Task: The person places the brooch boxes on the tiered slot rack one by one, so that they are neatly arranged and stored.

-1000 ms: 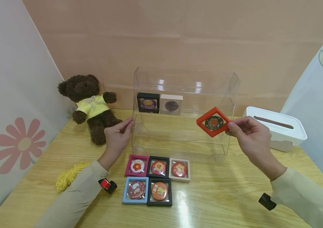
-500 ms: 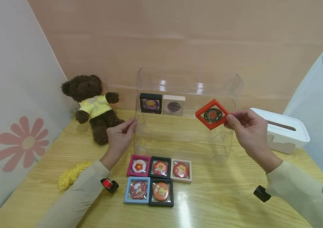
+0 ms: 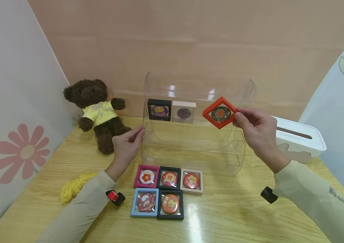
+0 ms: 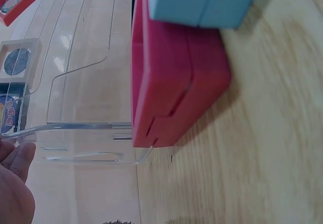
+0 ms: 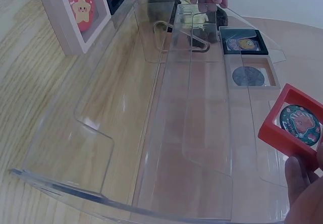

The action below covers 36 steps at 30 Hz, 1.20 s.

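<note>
- Head: right hand (image 3: 258, 131) pinches red frame (image 3: 220, 113) (diamond-wise) in front of clear rack (image 3: 190, 148); left hand (image 3: 126, 144) pinches rack's left edge.
- Left wrist: pink frame (image 4: 184, 77) lies on tabletop (image 4: 272, 133) near rack.
- Right wrist: red frame apart from racked beige frame (image 5: 252, 73).

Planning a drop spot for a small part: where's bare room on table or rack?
Free: table between the five flat frames and right sleeve; rack's lower tier, below the two standing frames. Crowded: table left, teddy bear, yellow cord and left sleeve; right of the standing frames, where the right hand holds the red frame.
</note>
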Motion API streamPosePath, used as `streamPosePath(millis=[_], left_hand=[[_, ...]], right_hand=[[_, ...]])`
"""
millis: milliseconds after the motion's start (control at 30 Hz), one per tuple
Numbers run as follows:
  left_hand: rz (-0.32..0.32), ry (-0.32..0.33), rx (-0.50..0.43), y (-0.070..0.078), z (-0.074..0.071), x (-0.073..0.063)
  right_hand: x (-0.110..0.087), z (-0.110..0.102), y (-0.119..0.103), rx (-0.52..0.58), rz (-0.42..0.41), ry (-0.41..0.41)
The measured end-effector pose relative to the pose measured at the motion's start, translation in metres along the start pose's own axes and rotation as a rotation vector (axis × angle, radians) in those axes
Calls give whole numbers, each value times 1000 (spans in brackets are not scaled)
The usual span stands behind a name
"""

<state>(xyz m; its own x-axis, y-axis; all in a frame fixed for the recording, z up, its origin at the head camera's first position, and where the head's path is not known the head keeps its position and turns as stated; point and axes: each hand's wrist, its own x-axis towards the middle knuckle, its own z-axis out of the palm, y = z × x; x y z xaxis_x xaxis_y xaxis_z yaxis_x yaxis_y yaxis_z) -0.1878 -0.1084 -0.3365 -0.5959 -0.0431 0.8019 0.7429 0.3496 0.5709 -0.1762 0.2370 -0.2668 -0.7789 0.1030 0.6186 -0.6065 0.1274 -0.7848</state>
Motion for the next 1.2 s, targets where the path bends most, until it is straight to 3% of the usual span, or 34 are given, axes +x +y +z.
streamPosePath(millis=[267, 533, 967, 1200], left_hand=[[2, 3, -10, -1, 1, 0], [8, -2, -9, -1, 0, -1], [17, 1, -23, -3, 1, -2], [5, 2, -20, -4, 1, -3]], right_hand=[[10, 6, -3, -175, 4, 14], [16, 13, 2, -179, -52, 20], [25, 14, 1, -420, -66, -11], [30, 18, 1, -489, -114, -38]])
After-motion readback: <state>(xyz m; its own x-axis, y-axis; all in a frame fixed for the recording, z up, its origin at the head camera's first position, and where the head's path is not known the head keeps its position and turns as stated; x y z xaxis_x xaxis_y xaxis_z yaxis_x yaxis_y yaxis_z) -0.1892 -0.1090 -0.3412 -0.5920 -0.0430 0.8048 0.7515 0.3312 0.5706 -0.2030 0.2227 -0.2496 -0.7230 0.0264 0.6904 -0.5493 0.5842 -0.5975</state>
